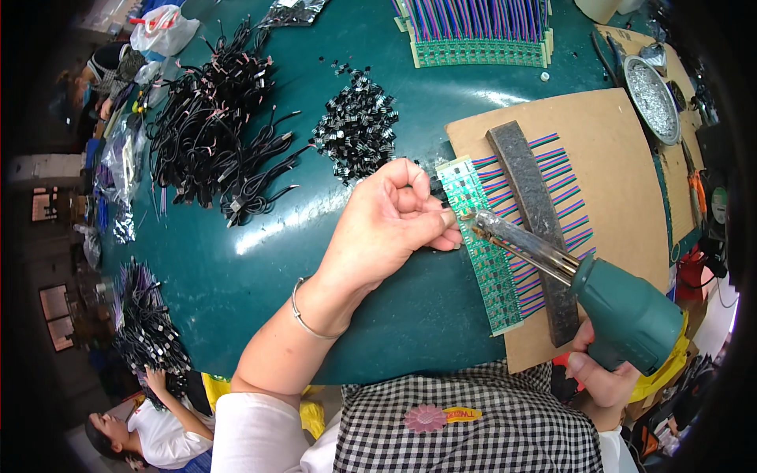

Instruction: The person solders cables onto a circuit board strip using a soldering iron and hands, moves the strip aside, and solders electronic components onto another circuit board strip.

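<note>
My left hand [385, 221] is pinched at the left edge of a green circuit board strip [497, 280]. Whatever lies between the fingertips is too small and covered to make out. Low at the right, my right hand [605, 380] grips the handle of a green soldering gun [627, 311]. Its metal tip [478, 224] meets the board close to my left fingertips. Rows of coloured wires [569, 206] run from the strip's right side, under a dark heavy bar [527, 213] lying across them. Board and bar rest on a cardboard sheet [623, 181].
Small black connectors [359, 126] lie heaped beyond my left hand, beside a bundle of black cables [213, 126]. More wired board strips [481, 54] lie at the back. A metal dish [651, 98] stands at the far right. Another person [162, 430] handles cables at the lower left.
</note>
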The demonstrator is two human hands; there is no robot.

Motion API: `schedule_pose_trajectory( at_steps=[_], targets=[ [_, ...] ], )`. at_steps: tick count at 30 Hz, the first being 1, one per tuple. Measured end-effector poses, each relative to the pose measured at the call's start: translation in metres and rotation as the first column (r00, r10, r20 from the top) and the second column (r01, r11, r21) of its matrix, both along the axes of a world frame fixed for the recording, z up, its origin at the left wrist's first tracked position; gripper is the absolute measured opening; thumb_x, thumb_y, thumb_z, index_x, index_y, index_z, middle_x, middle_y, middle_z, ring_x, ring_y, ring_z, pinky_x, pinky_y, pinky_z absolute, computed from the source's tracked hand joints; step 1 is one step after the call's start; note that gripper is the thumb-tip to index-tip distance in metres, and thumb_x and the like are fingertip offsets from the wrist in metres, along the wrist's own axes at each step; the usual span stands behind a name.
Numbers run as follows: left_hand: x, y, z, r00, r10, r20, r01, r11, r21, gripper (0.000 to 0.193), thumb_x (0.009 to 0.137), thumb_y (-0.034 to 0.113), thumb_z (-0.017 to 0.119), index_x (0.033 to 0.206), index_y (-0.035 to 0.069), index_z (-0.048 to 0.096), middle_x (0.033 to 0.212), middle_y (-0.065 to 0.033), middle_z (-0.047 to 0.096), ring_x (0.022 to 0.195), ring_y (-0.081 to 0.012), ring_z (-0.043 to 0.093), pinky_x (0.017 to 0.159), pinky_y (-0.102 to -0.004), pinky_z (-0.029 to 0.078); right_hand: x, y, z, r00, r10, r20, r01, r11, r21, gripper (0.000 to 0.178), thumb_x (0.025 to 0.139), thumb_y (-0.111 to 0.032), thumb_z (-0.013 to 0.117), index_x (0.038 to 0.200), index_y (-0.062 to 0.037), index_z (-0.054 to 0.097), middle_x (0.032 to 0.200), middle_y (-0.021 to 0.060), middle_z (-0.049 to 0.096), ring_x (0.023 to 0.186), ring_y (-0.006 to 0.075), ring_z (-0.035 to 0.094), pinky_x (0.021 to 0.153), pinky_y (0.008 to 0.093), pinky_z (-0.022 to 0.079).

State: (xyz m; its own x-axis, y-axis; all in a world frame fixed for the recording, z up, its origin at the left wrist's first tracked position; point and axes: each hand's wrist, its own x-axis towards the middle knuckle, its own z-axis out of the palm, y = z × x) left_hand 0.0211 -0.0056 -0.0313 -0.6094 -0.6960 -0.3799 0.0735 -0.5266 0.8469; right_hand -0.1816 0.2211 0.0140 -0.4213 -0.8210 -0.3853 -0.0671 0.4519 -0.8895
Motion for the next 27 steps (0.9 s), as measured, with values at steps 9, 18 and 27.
schedule_pose_trajectory(
  at_steps=[9, 18, 27],
  targets=[
    [-0.001, -0.002, 0.000, 1.000, -0.010, 0.022, 0.010, 1.000, -0.021, 0.025, 0.078, -0.007, 0.060, 0.083, 0.007, 0.040, 0.074, -0.0099, 0.063, 0.070, -0.0195, 0.066, 0.062, -0.0296, 0.058, 0.004, -0.023, 0.006, 0.951, -0.190, 0.245, 0.267, 0.903, -0.336, 0.060, 0.065, -0.011, 0.072, 0.109, 0.0132, 0.039, 0.055, 0.0079, 0.047, 0.036, 0.0128, 0.045, 0.032, 0.0219, 0.038],
    [0.002, 0.002, 0.002, 1.000, 0.014, 0.005, -0.014, 1.000, 0.010, 0.021, 0.080, -0.006, 0.059, 0.085, 0.006, 0.042, 0.076, -0.0102, 0.063, 0.070, -0.0195, 0.066, 0.062, -0.0290, 0.057, 0.006, -0.022, 0.004, 0.943, -0.219, 0.251, 0.300, 0.885, -0.357, 0.061, 0.064, -0.011, 0.072, 0.110, 0.0123, 0.039, 0.063, 0.0102, 0.049, 0.036, 0.0122, 0.045, 0.032, 0.0221, 0.039],
    [0.037, -0.024, 0.019, 0.952, 0.072, 0.299, 0.013, 0.962, -0.274, 0.008, 0.086, 0.005, 0.058, 0.091, -0.001, 0.057, 0.084, -0.0109, 0.065, 0.071, -0.0156, 0.064, 0.065, -0.0264, 0.054, -0.018, -0.008, 0.004, 0.964, -0.089, 0.251, 0.169, 0.933, -0.316, 0.070, 0.065, -0.014, 0.073, 0.115, 0.0129, 0.032, 0.091, 0.0178, 0.049, 0.038, 0.0120, 0.045, 0.032, 0.0222, 0.040]
  ],
)
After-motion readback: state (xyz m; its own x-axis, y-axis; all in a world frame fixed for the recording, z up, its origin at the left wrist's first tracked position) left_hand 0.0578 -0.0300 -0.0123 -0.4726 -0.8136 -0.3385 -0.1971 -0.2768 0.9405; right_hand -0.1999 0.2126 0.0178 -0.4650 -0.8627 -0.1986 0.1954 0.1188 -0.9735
